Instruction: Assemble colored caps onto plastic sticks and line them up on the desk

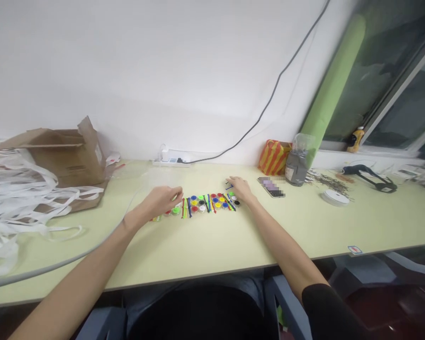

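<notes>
A row of small round coloured discs (pixel 202 202) lies across the table, in blue, yellow, red, green, black and white. Between the groups of discs are bundles of thin coloured sticks (pixel 186 208). My left hand (pixel 163 198) is over the left end of the row, its fingers curled together. What it holds, if anything, I cannot make out. At the right end, my right hand (pixel 239 188) reaches forward with its fingers extended and slightly bent. Small blue pieces (pixel 228 186) lie by its fingertips, and the discs below it are partly covered.
White straps (pixel 24 193) spill beside an open cardboard box (pixel 67 158) on the left. A grey cable (pixel 74 257) crosses near my left forearm. Behind are a power strip (pixel 170 160), a striped bag (pixel 274 157) and a phone (pixel 271 187). A white roll (pixel 335 198) sits right.
</notes>
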`<state>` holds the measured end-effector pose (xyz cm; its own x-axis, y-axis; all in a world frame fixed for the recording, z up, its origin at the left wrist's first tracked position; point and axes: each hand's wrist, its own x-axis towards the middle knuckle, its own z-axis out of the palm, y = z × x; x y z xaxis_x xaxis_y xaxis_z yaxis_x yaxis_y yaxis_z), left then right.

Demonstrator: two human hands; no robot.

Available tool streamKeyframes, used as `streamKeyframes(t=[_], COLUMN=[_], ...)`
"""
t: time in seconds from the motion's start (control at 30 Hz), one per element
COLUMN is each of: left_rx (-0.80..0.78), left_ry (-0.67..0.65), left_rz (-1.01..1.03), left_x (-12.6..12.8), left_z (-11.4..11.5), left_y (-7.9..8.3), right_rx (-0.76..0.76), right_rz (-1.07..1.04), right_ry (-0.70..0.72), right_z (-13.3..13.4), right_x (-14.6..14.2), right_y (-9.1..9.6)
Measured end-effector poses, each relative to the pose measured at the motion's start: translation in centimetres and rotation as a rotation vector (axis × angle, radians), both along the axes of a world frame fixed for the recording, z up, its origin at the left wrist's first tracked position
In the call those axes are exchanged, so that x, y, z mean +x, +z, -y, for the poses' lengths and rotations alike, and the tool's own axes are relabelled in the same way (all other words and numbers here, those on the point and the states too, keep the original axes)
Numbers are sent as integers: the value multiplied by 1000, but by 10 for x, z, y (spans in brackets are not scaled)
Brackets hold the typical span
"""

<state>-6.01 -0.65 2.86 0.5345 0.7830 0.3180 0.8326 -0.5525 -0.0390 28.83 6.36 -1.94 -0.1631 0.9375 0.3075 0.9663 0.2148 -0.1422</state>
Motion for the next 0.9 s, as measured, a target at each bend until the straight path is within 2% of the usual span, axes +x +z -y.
streamKeyframes(t=[0.3,0.5,0.6,0.67,0.8,0.83,0.9], left_rx=[48,63,31,1,-6,-8,-27], left_ry=[-11,-36,-55,-86,-184,-213,-268], left_rz=[47,82,162,261,382,391,390], left_x=[-7,-3,2,8,20,22,26], left_z=[-1,3,7,10,17,19,22], left_y=[1,-1,-2,-4,-6,-6,-5], right_rx=[-63,47,147,199,198,172,126], right_rz=[219,172,78,-28,-536,-623,-774], right_ry=[-12,-2,18,84,522,595,637], right_z=[-33,-31,-16,4,58,70,88], right_x=[-13,-31,-46,-61,-97,-105,-116], right_y=[27,51,61,60,41,36,28])
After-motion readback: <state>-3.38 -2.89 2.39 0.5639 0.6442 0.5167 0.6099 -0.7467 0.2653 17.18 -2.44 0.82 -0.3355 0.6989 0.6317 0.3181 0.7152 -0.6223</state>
